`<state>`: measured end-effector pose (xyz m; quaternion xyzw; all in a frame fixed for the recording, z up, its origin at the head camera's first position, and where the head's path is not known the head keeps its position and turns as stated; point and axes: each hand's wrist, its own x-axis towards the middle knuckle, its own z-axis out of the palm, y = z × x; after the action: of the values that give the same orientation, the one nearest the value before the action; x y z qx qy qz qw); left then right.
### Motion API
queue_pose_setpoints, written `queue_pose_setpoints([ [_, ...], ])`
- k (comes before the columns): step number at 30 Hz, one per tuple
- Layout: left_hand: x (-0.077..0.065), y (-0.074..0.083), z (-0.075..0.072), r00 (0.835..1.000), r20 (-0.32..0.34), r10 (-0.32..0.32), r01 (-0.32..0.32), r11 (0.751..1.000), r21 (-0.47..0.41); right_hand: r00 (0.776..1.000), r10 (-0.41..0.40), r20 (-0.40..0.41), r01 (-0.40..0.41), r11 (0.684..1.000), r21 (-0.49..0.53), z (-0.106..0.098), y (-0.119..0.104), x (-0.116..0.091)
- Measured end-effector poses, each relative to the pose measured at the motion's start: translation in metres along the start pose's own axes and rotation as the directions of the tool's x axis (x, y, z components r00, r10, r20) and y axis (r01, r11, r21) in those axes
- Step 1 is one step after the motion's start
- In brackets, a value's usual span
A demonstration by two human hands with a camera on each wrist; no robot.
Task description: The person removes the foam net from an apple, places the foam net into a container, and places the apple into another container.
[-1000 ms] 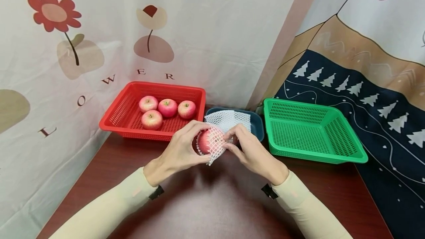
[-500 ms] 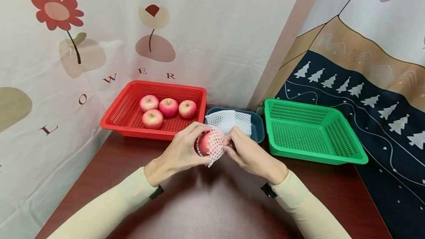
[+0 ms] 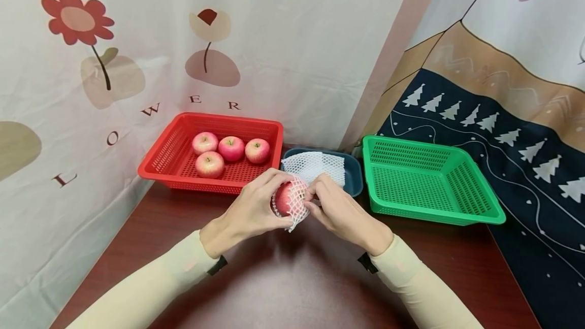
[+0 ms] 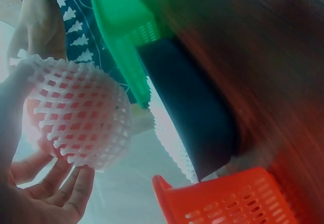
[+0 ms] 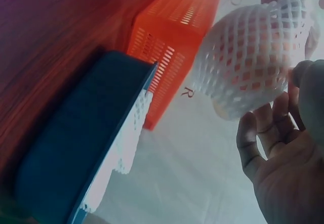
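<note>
In the head view my left hand (image 3: 247, 204) grips a red apple (image 3: 283, 199), thumb below and fingers above. A white foam net sleeve (image 3: 299, 202) covers the apple's right side, while bare red skin shows on the left. My right hand (image 3: 345, 215) pinches the sleeve's edge at the right of the apple with thumb and forefinger. Seen from the left wrist, the foam net (image 4: 83, 113) stretches over most of the apple, with the left fingers (image 4: 76, 193) curled beneath it. In the right wrist view the right hand (image 5: 283, 158) has bent fingers at the netting (image 5: 248, 57).
A red basket (image 3: 155, 159) holds several bare apples (image 3: 209, 164) at the back left. Behind the hands, a dark blue tray (image 3: 354, 174) contains more white foam nets (image 3: 315, 164). To the right stands a green basket (image 3: 411, 182). All rest on a brown wooden table (image 3: 292, 288).
The right hand has shifted slightly left toward the apple, drawing the foam net's edge in closer round it. The left hand keeps its grip. The baskets and tray stay put.
</note>
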<state>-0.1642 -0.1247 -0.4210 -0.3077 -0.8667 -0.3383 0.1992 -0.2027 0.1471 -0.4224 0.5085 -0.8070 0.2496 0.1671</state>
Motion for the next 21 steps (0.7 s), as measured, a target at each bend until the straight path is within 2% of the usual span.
queue_pose_setpoints([
  [2, 0.0005, 0.0015, 0.0005, 1.0, 0.0, 0.006, -0.006, 1.0, 0.01, 1.0, -0.015, -0.017, 0.015, 1.0, -0.003, -0.0003, -0.0006, -0.0003],
  [6, 0.0006, 0.002, -0.0002, 1.0, -0.008, -0.01, 0.01, 1.0, 0.007, 0.998, -0.003, -0.058, 0.006, 0.998, 0.055, -0.002, 0.0002, -0.0031],
  [13, 0.0006, -0.002, -0.0005, 1.0, -0.006, -0.021, 0.021, 0.999, -0.043, 0.994, 0.083, -0.077, -0.067, 0.981, 0.185, -0.0014, 0.0027, -0.0078],
  [21, 0.001, -0.0039, 0.0006, 0.999, -0.033, -0.021, 0.018, 0.997, -0.08, 0.983, 0.116, -0.141, -0.087, 0.977, 0.197, -0.0057, 0.0052, -0.006],
])
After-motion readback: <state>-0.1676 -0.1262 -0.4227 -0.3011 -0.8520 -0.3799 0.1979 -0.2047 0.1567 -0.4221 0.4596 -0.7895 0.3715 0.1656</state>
